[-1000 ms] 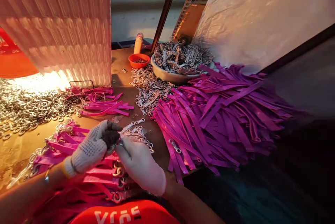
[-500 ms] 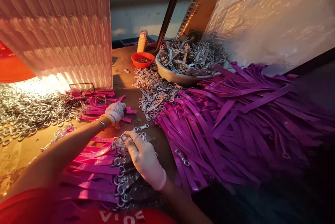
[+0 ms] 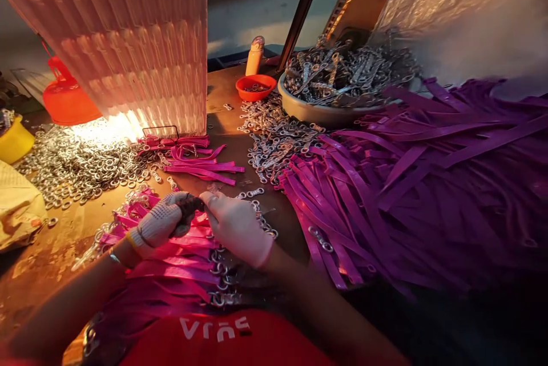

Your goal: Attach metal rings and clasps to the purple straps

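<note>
Left hand [image 3: 162,220], in dotted glove, and right hand [image 3: 240,229], in pale glove, met fingertip to fingertip; whether clamped on small part between them could not be told. Pink straps [image 3: 180,266] with metal rings [image 3: 220,274] lay below hands on table [image 3: 55,252].

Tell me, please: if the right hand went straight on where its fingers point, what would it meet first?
The right hand would probably meet the left hand first, just ahead; whether they touch is unclear.
</note>
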`<state>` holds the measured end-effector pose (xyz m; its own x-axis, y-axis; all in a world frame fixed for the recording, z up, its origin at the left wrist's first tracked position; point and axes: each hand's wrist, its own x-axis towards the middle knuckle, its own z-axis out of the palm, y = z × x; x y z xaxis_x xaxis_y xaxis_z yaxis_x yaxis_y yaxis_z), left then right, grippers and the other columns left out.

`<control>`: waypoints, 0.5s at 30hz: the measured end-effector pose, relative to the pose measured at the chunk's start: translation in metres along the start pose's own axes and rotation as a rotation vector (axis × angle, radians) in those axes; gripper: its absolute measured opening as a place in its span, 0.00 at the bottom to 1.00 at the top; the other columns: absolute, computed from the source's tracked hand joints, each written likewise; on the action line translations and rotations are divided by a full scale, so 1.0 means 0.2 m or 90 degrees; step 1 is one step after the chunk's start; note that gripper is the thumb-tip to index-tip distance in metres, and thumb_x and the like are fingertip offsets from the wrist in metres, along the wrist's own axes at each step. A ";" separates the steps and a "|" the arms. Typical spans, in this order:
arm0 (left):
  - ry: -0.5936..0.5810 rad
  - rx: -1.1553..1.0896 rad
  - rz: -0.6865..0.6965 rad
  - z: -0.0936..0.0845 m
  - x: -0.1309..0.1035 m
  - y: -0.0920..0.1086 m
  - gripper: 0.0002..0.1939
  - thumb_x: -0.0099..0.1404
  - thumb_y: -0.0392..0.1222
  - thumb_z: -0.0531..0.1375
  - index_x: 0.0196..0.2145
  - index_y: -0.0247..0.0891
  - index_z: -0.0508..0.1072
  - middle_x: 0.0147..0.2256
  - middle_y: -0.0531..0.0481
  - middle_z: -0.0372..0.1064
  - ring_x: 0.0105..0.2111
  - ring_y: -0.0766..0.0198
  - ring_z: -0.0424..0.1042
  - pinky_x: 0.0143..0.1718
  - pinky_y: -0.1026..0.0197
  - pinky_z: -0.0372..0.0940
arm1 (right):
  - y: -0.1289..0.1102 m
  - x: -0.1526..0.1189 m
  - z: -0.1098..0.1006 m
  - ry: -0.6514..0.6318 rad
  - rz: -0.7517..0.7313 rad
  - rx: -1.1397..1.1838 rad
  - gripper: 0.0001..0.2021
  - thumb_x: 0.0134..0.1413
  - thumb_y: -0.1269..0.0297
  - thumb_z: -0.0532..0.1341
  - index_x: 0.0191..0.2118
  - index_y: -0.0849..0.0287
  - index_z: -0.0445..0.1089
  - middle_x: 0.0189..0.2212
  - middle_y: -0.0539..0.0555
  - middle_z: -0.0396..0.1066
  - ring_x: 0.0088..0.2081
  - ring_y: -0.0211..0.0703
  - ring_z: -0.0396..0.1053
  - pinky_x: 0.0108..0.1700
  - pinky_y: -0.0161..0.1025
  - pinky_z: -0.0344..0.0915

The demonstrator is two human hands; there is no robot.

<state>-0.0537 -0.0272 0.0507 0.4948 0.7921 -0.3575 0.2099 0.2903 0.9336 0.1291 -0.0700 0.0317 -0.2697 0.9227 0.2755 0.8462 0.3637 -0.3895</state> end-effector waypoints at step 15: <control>0.063 0.065 0.107 0.00 -0.11 -0.27 0.12 0.65 0.46 0.58 0.33 0.33 0.73 0.19 0.55 0.62 0.18 0.71 0.56 0.20 0.67 0.51 | -0.15 -0.05 -0.04 -0.159 0.054 -0.031 0.21 0.67 0.59 0.59 0.62 0.60 0.62 0.47 0.60 0.77 0.45 0.50 0.76 0.41 0.38 0.65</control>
<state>-0.0765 -0.0604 0.0086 0.4466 0.8748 -0.1879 0.2182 0.0972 0.9711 0.1099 -0.0905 0.0479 -0.2962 0.9550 0.0155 0.8904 0.2820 -0.3572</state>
